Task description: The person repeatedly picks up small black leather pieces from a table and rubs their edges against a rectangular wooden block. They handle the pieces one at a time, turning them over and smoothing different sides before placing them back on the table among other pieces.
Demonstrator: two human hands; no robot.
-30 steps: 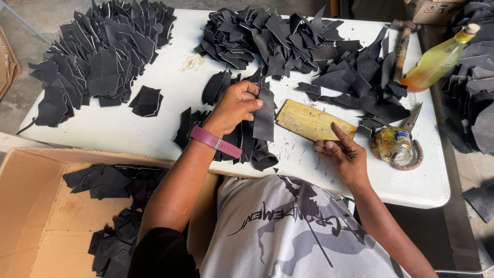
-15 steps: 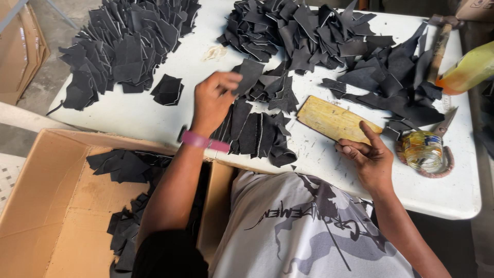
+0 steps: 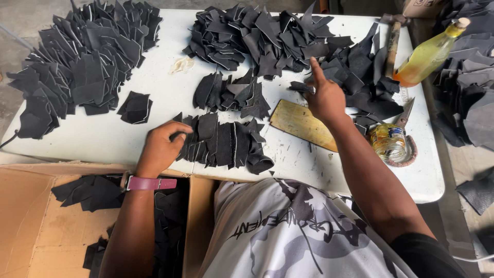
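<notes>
My left hand point(image 3: 162, 146), with a pink band on the wrist, rests on the left end of a row of overlapping black leather pieces point(image 3: 226, 144) near the table's front edge, fingers curled on a piece. My right hand point(image 3: 324, 95) reaches out over a worn wooden board point(image 3: 303, 123), forefinger stretched toward the heap of black pieces point(image 3: 360, 82) at the right; whether it pinches one is unclear. A second small row of pieces point(image 3: 231, 92) lies behind the first.
Big heaps of black pieces sit at the far left point(image 3: 77, 62) and far middle point(image 3: 257, 36) of the white table point(image 3: 128, 141). A yellow bottle point(image 3: 427, 54), glass jar point(image 3: 388, 141), scissors point(image 3: 404, 116) and hammer point(image 3: 393, 36) lie right. A cardboard box point(image 3: 46, 226) with pieces stands lower left.
My right hand has left the near end of the wooden board and reached forward to the right heap. My left hand has drawn back from the rear pieces to the front row.
</notes>
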